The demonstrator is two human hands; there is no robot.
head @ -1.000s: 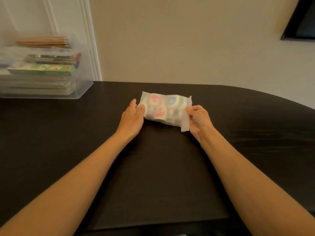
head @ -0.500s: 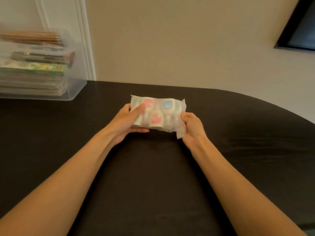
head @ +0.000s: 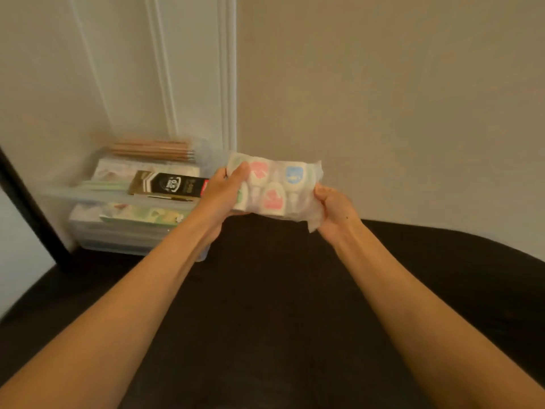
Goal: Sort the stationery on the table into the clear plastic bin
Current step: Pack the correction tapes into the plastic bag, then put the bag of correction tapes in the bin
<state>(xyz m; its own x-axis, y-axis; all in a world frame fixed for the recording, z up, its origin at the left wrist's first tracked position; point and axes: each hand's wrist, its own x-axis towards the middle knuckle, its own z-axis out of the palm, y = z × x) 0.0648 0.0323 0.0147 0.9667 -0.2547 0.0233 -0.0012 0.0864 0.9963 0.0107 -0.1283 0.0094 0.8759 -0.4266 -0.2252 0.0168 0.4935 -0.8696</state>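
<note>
Clear bin [head: 88, 199] at table's [head: 265, 320] back left, holding pencils [head: 152, 149], black box [head: 168, 184], stacked packs, pouch [head: 275, 187] raised beside it, pinched at both ends by left hand [head: 219, 196] and right hand [head: 333, 208].

Both hands hold a translucent packet [head: 275, 188] above the dark tabletop [head: 265, 305]: left hand [head: 222, 191] grips its left end, right hand [head: 333, 208] pinches its right end, beside the clear plastic bin [head: 118, 231]

Bench [head: 280, 320]: dark, curved far edge. On it, far left: clear plastic bin [head: 124, 237], stationery-filled.
</note>
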